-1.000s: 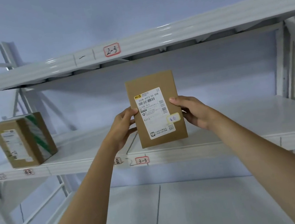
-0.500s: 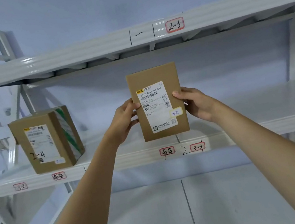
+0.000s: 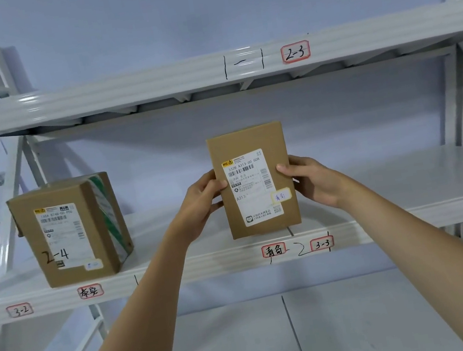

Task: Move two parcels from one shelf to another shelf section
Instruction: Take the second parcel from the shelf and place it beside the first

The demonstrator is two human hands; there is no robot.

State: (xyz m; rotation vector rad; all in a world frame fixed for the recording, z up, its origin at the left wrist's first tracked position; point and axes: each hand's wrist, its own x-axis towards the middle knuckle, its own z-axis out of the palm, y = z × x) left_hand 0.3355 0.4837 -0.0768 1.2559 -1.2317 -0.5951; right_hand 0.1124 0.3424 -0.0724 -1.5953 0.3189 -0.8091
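A flat brown parcel [image 3: 249,144] with a white shipping label stands upright, its lower edge at the front of the middle shelf [image 3: 413,206], just above the red tags there. My left hand [image 3: 202,203] grips its left edge and my right hand [image 3: 309,180] grips its right edge. A second, thicker cardboard parcel [image 3: 71,232] marked "2-4", with green-striped tape on its side, stands on the same shelf to the left, apart from my hands.
The upper shelf beam [image 3: 147,85] carries a "2-3" tag. White upright posts and diagonal braces [image 3: 17,168] stand at the left, another post [image 3: 456,101] at the right. A lower white shelf [image 3: 341,325] spreads out beneath my arms.
The view has swung left, so the left parcel has come further into view. The held parcel has dropped lower and now sits at the front edge of the middle shelf.
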